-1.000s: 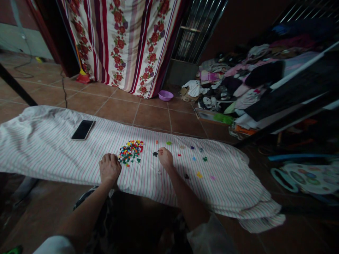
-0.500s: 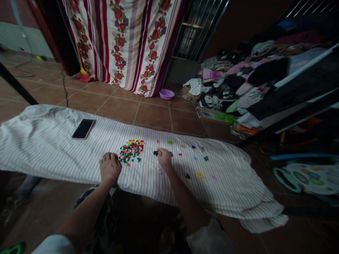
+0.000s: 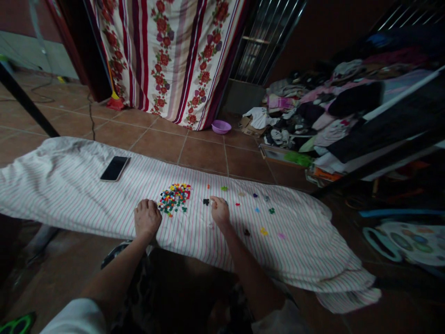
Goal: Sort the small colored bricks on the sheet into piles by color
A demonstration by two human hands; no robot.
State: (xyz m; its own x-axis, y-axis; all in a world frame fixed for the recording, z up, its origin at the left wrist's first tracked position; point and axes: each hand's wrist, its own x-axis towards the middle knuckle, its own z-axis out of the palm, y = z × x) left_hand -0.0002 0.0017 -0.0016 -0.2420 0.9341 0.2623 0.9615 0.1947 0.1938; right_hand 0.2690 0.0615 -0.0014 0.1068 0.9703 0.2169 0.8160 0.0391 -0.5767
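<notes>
My left hand [image 3: 148, 219] lies on the striped cloth [image 3: 121, 213], fingers down against it, beside a pile of small colourful pieces [image 3: 174, 198]. No piece shows in that hand. To the right of the pile, my right hand [image 3: 220, 212] has its thumb and fingertips pinched together, just right of a small black cluster [image 3: 206, 202]. Whatever sits in the pinch is too small to make out. Little single-colour groups spread out around and beyond it: green [image 3: 224, 188], red [image 3: 237, 204], yellow [image 3: 263, 231], dark green [image 3: 271, 211], brown [image 3: 246, 232] and pink [image 3: 281, 235].
A phone [image 3: 115, 168] lies on the cloth at the left. Beyond the cloth are a tiled floor, a purple basin [image 3: 221, 126], a flowered curtain [image 3: 181, 60] and a heap of clothes [image 3: 313, 102]. Dark bars [image 3: 28, 99] slant up on both sides.
My right hand has drawn slightly back to the right from the black cluster, which now shows more fully. My left hand stays in place on the cloth. The view has shifted a little.
</notes>
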